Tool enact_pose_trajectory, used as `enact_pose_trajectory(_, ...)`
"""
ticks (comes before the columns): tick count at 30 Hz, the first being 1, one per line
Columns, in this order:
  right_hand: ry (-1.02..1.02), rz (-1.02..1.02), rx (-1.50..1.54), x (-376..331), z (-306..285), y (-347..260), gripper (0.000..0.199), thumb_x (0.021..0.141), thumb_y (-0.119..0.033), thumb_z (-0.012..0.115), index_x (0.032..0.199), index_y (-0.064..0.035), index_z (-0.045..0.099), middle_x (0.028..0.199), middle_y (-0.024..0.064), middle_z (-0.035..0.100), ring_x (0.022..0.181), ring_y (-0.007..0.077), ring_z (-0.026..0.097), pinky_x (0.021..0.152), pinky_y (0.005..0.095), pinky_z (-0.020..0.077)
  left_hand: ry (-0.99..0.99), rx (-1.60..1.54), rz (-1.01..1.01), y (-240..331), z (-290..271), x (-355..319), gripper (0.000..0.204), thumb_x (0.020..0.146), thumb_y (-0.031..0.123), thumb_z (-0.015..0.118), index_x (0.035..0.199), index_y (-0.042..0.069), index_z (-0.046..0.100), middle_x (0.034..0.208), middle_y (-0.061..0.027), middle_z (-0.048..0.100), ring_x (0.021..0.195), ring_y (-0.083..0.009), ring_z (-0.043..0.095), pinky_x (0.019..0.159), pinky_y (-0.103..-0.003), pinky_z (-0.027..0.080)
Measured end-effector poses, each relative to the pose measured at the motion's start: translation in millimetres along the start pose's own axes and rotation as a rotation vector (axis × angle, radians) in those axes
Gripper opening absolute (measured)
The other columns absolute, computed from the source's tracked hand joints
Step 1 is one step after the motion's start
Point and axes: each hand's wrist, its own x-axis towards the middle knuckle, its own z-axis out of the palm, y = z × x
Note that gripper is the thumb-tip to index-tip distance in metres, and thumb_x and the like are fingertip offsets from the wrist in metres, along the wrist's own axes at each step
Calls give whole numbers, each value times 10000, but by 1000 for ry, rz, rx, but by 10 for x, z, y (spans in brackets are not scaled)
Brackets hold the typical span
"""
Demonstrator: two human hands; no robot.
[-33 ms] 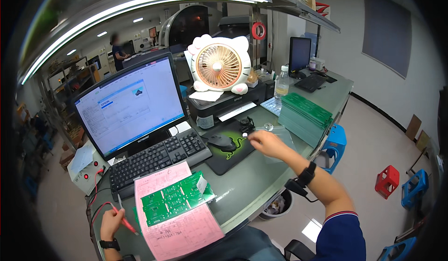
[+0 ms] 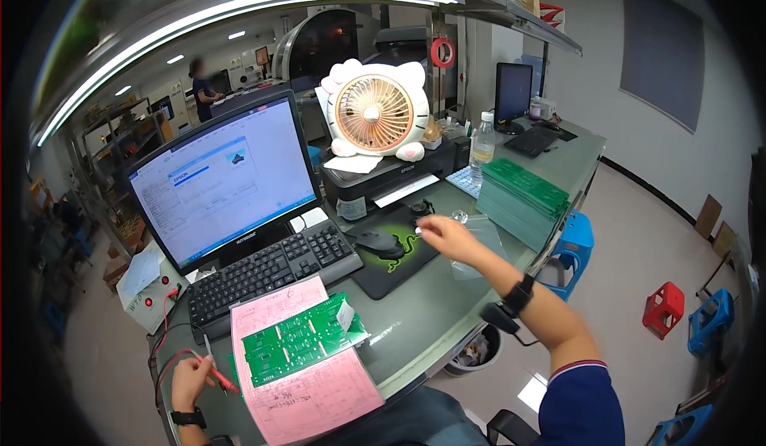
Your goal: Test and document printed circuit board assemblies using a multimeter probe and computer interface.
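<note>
Left hand: closed around the red probe, beside the pink paper
Right hand: fingers bunched, now shifted against the small white piece; cannot tell if gripping
Green board: on the paper, untouched

Red probe in left fingers, right fingers near mousepad, green board on pink paper

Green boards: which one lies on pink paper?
The board before the keyboard, right of the left hand; the stacked boards stand by the bottle.
</note>
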Motion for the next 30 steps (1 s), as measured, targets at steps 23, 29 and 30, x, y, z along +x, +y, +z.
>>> enact_pose_trajectory(23, 581, 681, 1566, 1240, 876, 967, 531, 939, -223, 531, 1394, -40, 328, 1456, 139, 345, 1345, 342, 350, 1115, 487, 257, 417, -560, 167, -282, 2, 302, 269, 1006, 254, 461, 821, 78, 547, 581, 13, 521, 428, -6, 382, 395, -162, 265)
enact_pose_trajectory(29, 587, 626, 1534, 1240, 864, 973, 442, 948, -220, 500, 1323, -21, 376, 1368, 142, 426, 1301, 332, 401, 1082, 502, 318, 415, -553, 156, -319, 32, 325, 250, 1002, 237, 466, 822, 84, 548, 588, 20, 516, 436, -6, 380, 398, -166, 258)
enact_pose_trajectory(30, 592, 614, 1537, 1244, 845, 984, 444, 948, -220, 497, 1326, -22, 372, 1366, 141, 430, 1302, 333, 401, 1084, 503, 316, 413, -552, 155, -321, 37, 327, 250, 1002, 237, 466, 822, 84, 548, 588, 20, 516, 436, -6, 380, 398, -166, 258)
